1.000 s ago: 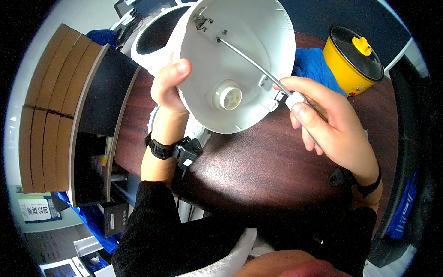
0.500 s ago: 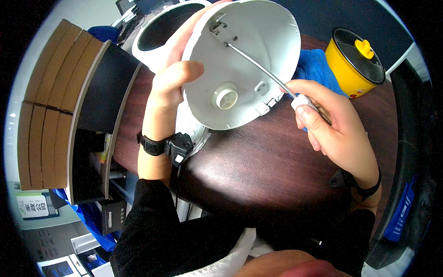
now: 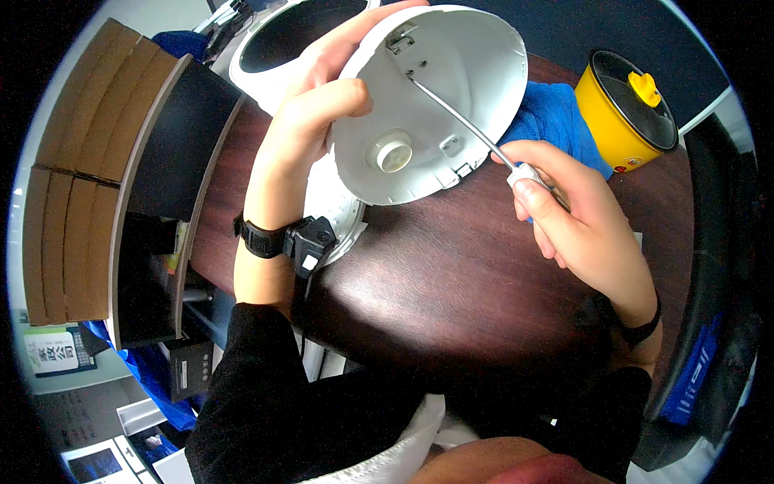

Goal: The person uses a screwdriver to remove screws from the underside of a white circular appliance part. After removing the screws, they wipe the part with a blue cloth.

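Above the dark table (image 3: 451, 270): one white shell (image 3: 423, 121), tilted, its open side facing you.

Inside it: one round socket (image 3: 393, 152), low; one metal bracket (image 3: 399, 40), near the upper rim.

Your left hand (image 3: 318, 101): gripping the shell's left edge, thumb inside, fingers behind.

Your right hand (image 3: 576, 202): closed round the white handle of one screwdriver (image 3: 468, 127), shaft slanting up and left into the shell, tip at a small dark spot below the bracket; whether it seats in a screw, you cannot tell.

Beyond your right hand: one blue cloth (image 3: 552, 121), one yellow bucket (image 3: 609, 137) just beside it, black-lidded, yellow-knobbed.

Near your left wrist: one white ringed part (image 3: 347, 222), partly hidden.
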A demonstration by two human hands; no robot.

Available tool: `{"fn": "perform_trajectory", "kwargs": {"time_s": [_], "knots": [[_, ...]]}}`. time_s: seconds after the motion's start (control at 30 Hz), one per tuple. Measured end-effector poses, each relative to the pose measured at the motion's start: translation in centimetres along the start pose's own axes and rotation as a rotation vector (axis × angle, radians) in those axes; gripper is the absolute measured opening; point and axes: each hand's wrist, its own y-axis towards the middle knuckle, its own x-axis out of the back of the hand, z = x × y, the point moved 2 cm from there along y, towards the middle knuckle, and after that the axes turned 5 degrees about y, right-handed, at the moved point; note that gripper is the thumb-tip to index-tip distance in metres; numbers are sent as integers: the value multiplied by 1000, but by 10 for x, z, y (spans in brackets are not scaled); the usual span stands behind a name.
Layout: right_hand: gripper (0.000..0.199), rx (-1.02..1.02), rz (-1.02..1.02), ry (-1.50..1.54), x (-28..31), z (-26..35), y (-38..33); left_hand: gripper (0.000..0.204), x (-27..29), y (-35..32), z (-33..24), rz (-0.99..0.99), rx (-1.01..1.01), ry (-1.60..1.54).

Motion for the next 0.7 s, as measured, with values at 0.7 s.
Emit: {"fn": "perform_trajectory", "kwargs": {"time_s": [0.7], "knots": [[29, 92, -84, -289, 36, 24, -16, 47, 2, -9, 11, -189, 178, 465]]}}
